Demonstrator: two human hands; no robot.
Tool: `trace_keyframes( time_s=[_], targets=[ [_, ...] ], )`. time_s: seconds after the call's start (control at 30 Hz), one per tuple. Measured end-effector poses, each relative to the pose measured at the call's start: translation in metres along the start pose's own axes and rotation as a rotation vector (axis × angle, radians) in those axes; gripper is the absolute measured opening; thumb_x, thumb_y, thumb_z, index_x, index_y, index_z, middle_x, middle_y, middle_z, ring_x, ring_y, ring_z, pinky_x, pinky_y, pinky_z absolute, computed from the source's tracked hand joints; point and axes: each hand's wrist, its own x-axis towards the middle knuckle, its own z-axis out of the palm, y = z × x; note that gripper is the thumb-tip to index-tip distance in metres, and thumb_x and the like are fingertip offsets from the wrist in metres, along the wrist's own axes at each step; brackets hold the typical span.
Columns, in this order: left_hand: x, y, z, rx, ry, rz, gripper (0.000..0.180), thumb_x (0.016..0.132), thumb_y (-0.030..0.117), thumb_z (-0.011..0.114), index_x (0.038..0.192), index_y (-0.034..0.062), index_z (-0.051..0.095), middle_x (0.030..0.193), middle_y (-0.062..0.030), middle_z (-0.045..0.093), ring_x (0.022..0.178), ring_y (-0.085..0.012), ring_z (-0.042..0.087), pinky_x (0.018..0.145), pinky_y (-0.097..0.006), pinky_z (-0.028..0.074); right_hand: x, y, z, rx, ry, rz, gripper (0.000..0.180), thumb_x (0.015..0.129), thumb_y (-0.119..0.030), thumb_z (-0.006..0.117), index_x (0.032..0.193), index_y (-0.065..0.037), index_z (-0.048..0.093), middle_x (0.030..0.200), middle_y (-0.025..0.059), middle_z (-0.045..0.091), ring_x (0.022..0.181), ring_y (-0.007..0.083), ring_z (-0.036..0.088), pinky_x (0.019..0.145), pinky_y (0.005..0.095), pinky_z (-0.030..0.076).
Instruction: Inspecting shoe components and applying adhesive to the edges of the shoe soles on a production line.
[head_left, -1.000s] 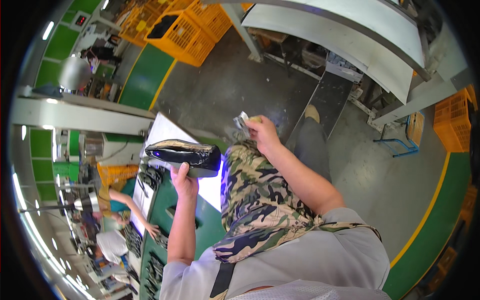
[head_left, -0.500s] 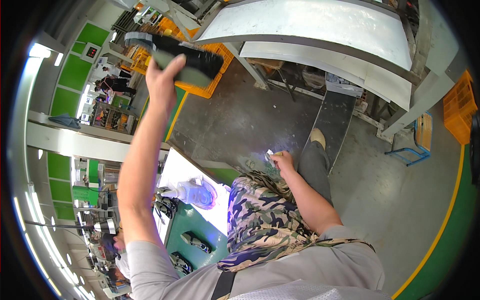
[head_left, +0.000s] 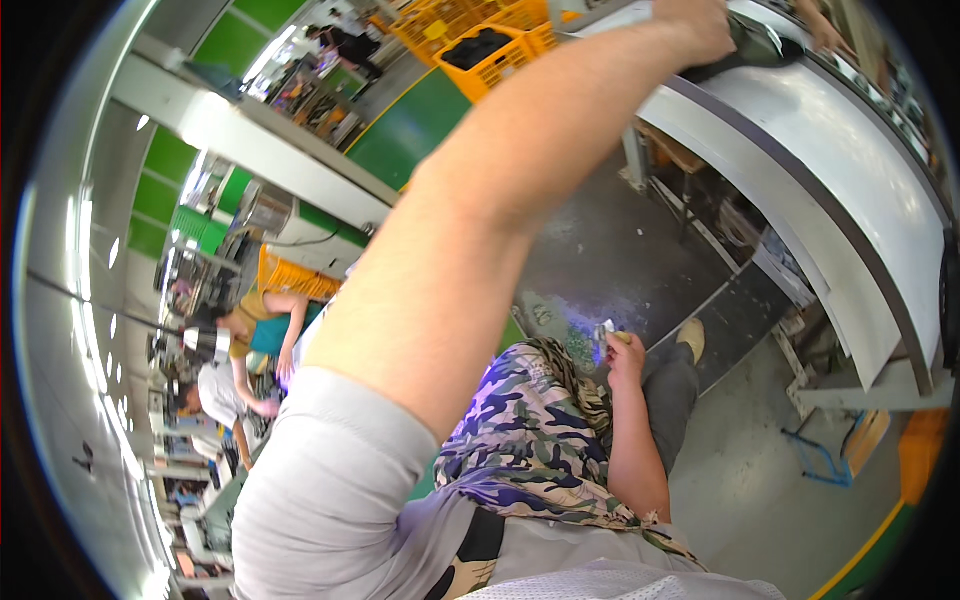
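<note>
My left hand (head_left: 697, 28) reaches far forward to the white-topped bench at the upper right. Its fingers are closed on a dark shoe (head_left: 752, 48), which is at the bench surface; my hand covers part of it and I cannot tell whether it rests there fully. Low beside my apron, my right hand (head_left: 627, 362) is closed around a small brush-like tool (head_left: 605, 332) with a whitish end and a yellowish handle. Its exact kind is too small to make out. My camouflage apron (head_left: 535, 440) covers my lap.
Another person's hand (head_left: 822, 30) is at the far side of the white bench top (head_left: 810, 100). Yellow crates (head_left: 490, 65) stand at the top. A blue-framed stool (head_left: 840, 450) is at the right. Two people, one in a mustard top (head_left: 250, 315), work at the left.
My left hand has swung the shoe from the upper left across to the bench at the upper right. The view has turned; my right hand still holds the small tool low down.
</note>
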Motion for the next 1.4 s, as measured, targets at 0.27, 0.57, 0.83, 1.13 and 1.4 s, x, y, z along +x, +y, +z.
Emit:
trace_keyframes(
  time_s=[0.27,0.57,0.83,1.13,1.4],
  targets=[
    [-0.231,-0.059,-0.002,-0.488,0.26,0.128,0.053,0.072,0.023,0.078,0.117,0.0015,0.059,0.112,-0.0206,0.064,0.104,-0.0375,0.062,0.09,-0.042,0.051,0.008,0.001,-0.014,-0.077,-0.005,0.031,0.015,0.085,-0.012,0.072,0.086,-0.012,0.057,0.065,-0.0013,0.054,0.049,0.0103,0.05,0.045,0.0277,0.042],
    [-0.807,-0.181,-0.01,-0.319,-0.034,-1.219,0.052,0.075,0.026,0.08,0.12,0.0034,0.064,0.107,-0.0128,0.071,0.092,-0.0244,0.071,0.082,-0.034,0.056,0.017,0.002,-0.03,-0.105,-0.022,0.159,0.012,0.089,-0.021,0.069,0.097,-0.014,0.064,0.081,0.0018,0.063,0.071,0.0173,0.061,0.063,0.0347,0.047],
    [-1.037,-0.196,-0.052,0.028,-0.134,-1.885,0.07,0.069,0.034,0.079,0.128,0.0029,0.058,0.127,-0.0181,0.062,0.12,-0.0309,0.058,0.103,-0.038,0.045,0.016,-0.009,-0.014,-0.191,-0.134,0.259,0.015,0.089,-0.024,0.067,0.098,-0.012,0.065,0.088,0.0023,0.069,0.08,0.0207,0.065,0.072,0.0402,0.045],
    [-0.969,-0.282,-0.047,0.542,-1.028,-0.425,0.052,0.083,0.022,0.064,0.132,0.0097,0.055,0.141,-0.0101,0.051,0.141,-0.0339,0.034,0.117,-0.053,0.022,-0.014,-0.042,0.036,-0.263,-0.267,0.159,0.013,0.091,-0.022,0.065,0.103,-0.016,0.065,0.092,0.0038,0.069,0.082,0.0236,0.066,0.068,0.0418,0.049],
    [-0.973,-0.334,0.007,0.462,-1.311,-0.478,0.044,0.074,0.027,0.075,0.114,0.0097,0.068,0.123,-0.0118,0.063,0.128,-0.033,0.05,0.11,-0.048,0.035,-0.039,-0.046,0.051,-0.326,-0.217,0.071,0.014,0.091,-0.021,0.066,0.103,-0.014,0.065,0.096,0.0031,0.067,0.085,0.0232,0.064,0.07,0.0412,0.047]
  ],
)
